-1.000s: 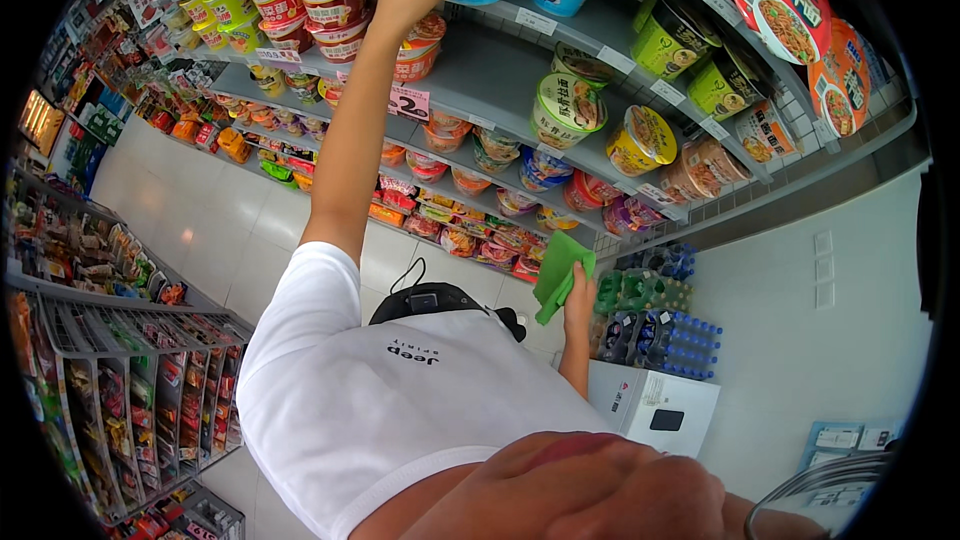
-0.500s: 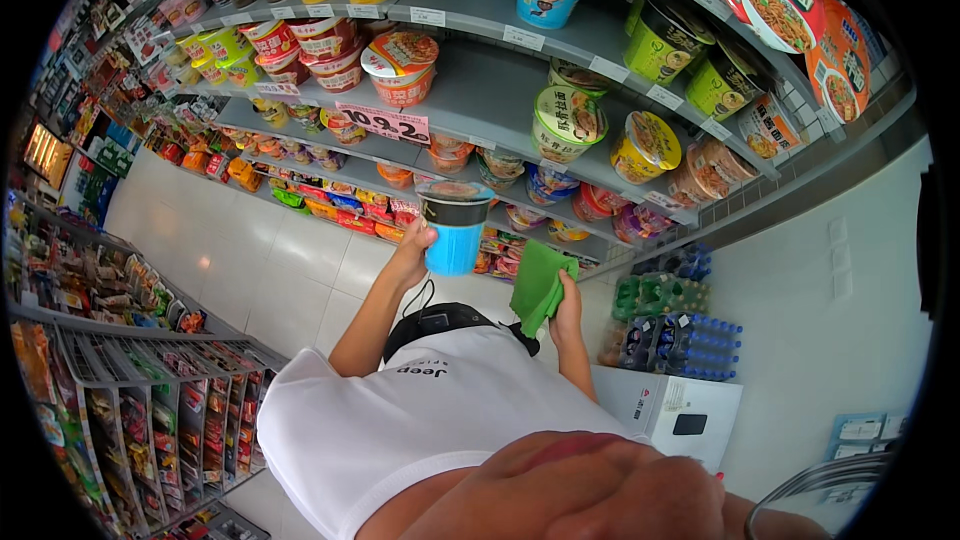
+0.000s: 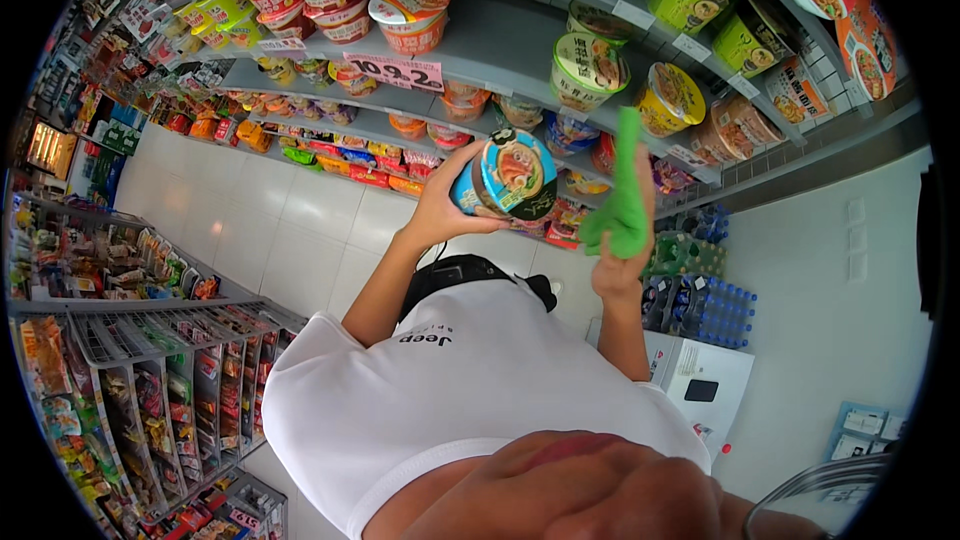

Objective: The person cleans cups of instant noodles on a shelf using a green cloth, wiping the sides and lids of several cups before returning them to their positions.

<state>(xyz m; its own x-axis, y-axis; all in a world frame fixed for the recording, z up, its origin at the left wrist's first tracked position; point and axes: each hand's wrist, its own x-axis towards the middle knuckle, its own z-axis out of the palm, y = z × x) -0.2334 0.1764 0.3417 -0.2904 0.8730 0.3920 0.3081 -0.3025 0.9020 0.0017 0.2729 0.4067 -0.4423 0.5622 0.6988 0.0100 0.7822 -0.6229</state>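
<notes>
The left hand is curled round a cup, opened as wide as the cup and no further: the thumb lies along its near side, the other fingers go up and round the side nearest the wrist, their tips partly hidden. The right hand has hold of a green cloth; its fingers are bent at the base and partly covered by the cloth, so how tightly they close I cannot tell. The cloth stands up from the hand, somewhat blurred, to the right of the cup and apart from it

The cup is in mid-air in front of the shelves, above the black pouch at the waist. It is tilted, its round lid turned up to the camera. The lid shows a bowl of food with blue and black round it; the visible wall is blue with a dark band
</notes>
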